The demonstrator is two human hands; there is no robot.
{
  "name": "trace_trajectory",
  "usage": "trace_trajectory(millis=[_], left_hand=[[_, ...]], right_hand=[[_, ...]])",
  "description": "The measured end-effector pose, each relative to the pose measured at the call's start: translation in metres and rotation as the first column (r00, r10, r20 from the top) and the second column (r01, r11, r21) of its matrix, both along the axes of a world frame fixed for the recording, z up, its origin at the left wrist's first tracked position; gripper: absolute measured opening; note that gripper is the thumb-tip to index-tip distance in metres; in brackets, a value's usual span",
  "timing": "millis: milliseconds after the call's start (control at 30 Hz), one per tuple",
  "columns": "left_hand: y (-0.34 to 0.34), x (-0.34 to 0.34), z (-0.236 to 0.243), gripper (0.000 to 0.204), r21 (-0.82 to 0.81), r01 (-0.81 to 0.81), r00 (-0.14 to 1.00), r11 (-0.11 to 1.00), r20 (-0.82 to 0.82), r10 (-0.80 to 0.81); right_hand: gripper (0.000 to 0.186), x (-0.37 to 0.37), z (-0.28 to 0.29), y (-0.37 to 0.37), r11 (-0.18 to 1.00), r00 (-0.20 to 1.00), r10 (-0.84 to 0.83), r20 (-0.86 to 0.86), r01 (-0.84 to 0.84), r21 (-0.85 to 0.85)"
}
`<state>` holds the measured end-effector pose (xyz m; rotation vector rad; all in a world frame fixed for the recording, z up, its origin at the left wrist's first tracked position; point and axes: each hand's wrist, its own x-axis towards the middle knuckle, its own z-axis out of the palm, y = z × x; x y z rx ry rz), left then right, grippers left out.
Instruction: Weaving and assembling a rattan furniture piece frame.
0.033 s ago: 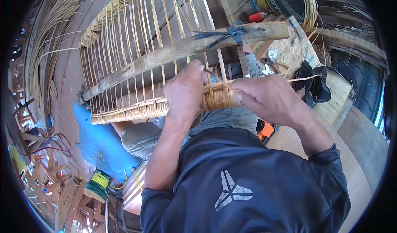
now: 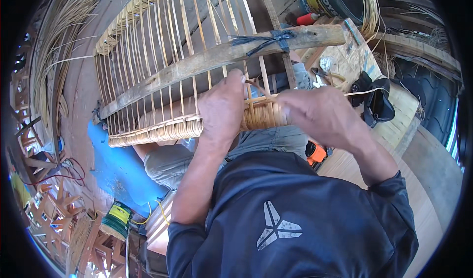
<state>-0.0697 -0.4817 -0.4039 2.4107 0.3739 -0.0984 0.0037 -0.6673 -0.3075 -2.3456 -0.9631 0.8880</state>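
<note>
A woven rattan frame (image 2: pixel 172 131) lies across my lap, its near edge bound tightly with pale cane. Thin upright canes run from that edge to the far side, behind a curved wooden bar (image 2: pixel 187 68). My left hand (image 2: pixel 221 105) is closed over the bound edge near its right part, the thumb side up. To its right, my right hand (image 2: pixel 320 113) is closed at the end of the binding, its fingers blurred. A thin rattan strip (image 2: pixel 363 93) passes by this hand and trails off to the right. The left fingertips are hidden behind the frame.
At the right stands a wooden board (image 2: pixel 340 56) with dark items and a roll of tape. A dark bucket (image 2: pixel 332 2) is at the back right. Loose cane strands (image 2: pixel 59 36) lie at far left. A blue sheet (image 2: pixel 118 164) and a green can (image 2: pixel 117 221) are at lower left.
My right hand has shifted slightly and its fingers have blurred with motion at the binding's end. The left hand has barely moved on the bound edge.
</note>
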Motion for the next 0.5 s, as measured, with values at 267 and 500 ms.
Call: trace_trajectory(millis=[267, 500], left_hand=[[0.014, -0.005, -0.005, 0.020, -0.025, 0.002, 1.000, 1.000, -0.006, -0.002], [0.018, 0.014, -0.013, 0.025, -0.120, 0.121, 0.962, 0.985, -0.229, -0.146]], right_hand=[[0.024, 0.016, 0.001, -0.026, 0.954, 0.952, -0.290, -0.098, 0.280, -0.109], [0.023, 0.029, -0.030, -0.029, 0.961, 0.952, -0.268, -0.148, 0.255, -0.105]])
